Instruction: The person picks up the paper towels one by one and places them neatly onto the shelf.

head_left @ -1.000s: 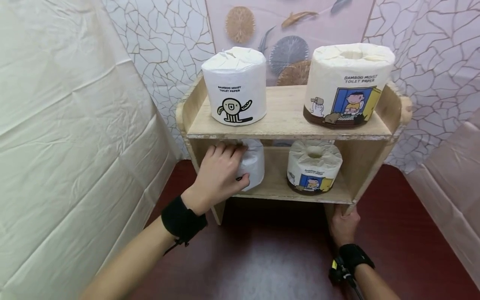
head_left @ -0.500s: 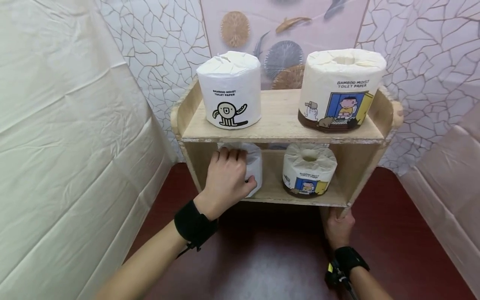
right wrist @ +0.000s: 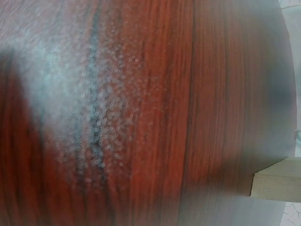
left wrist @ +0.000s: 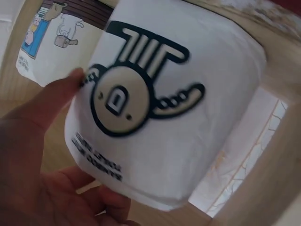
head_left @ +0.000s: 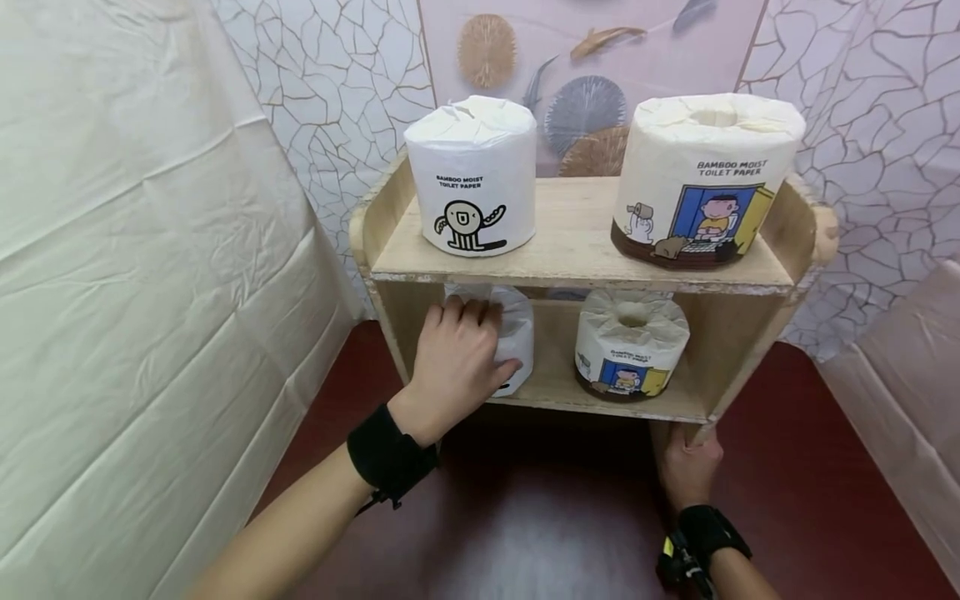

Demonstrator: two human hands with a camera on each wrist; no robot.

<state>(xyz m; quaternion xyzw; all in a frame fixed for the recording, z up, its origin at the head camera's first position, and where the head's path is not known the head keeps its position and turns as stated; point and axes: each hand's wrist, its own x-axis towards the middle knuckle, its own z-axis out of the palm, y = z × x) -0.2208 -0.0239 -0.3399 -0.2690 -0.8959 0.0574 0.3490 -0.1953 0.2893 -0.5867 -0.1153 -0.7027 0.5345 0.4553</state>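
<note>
On the lower shelf of a small wooden rack (head_left: pixel 585 275), my left hand (head_left: pixel 455 358) grips a white wrapped toilet roll (head_left: pixel 517 342). In the left wrist view, my thumb presses the front of this toilet roll (left wrist: pixel 188 136), beside its printed cartoon figure, and my fingers lie curled at its top end. Beside it stands a cream toilet roll (head_left: pixel 633 346) with a blue and yellow picture, apart from my hand. My right hand (head_left: pixel 692 467) grips the rack's right leg below the lower shelf; its fingertips are partly hidden. The right wrist view does not show that hand.
Two larger-looking toilet rolls stand on the top shelf: a white roll (head_left: pixel 472 179) at left and a cream roll (head_left: pixel 705 183) at right. The rack stands on a dark red wooden table (head_left: pixel 555 533). A pale draped cloth (head_left: pixel 150 275) rises at the left.
My left hand has moved slightly right and down on the toilet roll, which has shifted a little to the right. My right hand keeps hold of the leg. The head view has swayed slightly.
</note>
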